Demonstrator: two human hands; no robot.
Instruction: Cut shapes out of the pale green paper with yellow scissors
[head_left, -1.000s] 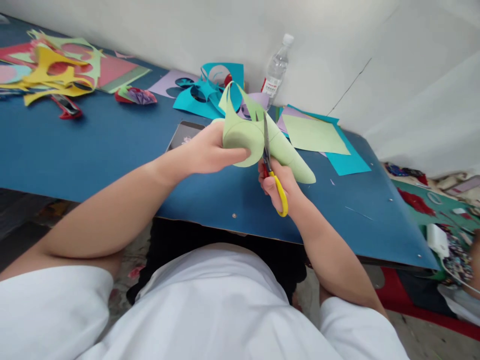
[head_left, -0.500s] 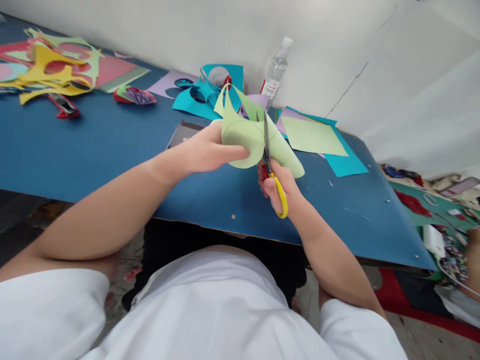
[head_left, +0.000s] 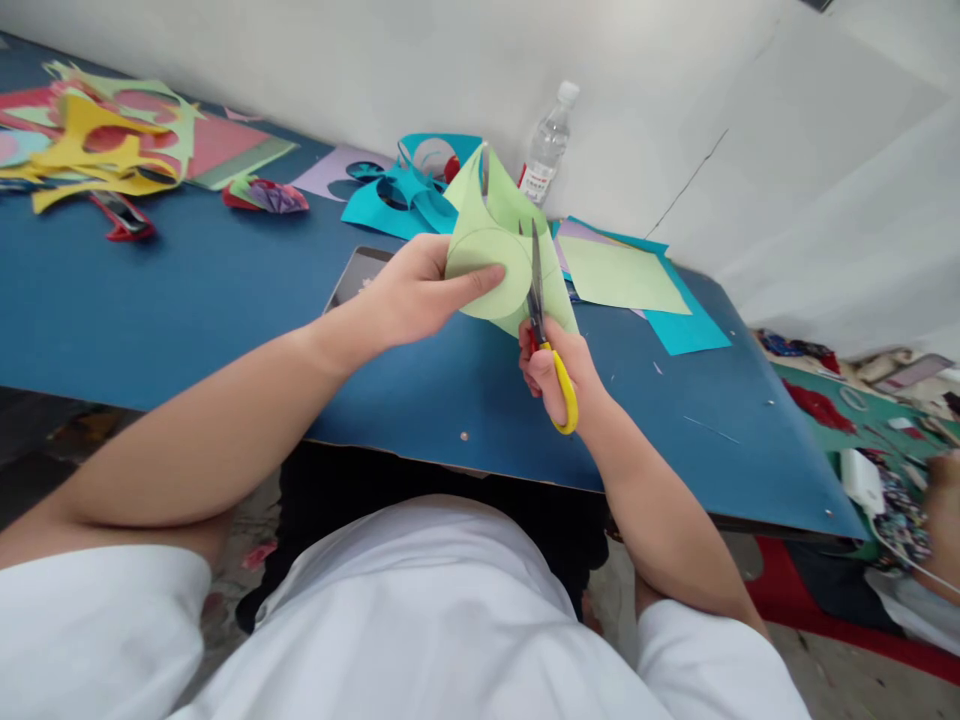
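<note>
Holding a curled sheet of light green paper (head_left: 495, 255) up off the blue table (head_left: 187, 300), the left hand (head_left: 420, 295) pinches its near edge between thumb and fingers, so the sheet stays taut and clear of the tabletop where the blades can reach it. The right hand (head_left: 559, 370) is closed through the yellow loops of the scissors (head_left: 540, 320), whose blades point away from the body and bite into the paper just right of the left thumb. Paper and scissors sit at the middle of the head view, over the near edge of the table.

Further off, a flat green sheet on teal paper (head_left: 630, 280) lies to the right. Teal offcuts (head_left: 409, 190) and a clear water bottle (head_left: 547, 145) stand by the far wall. A heap of yellow and pink scraps (head_left: 105, 140) is at far left, well apart from the hands.
</note>
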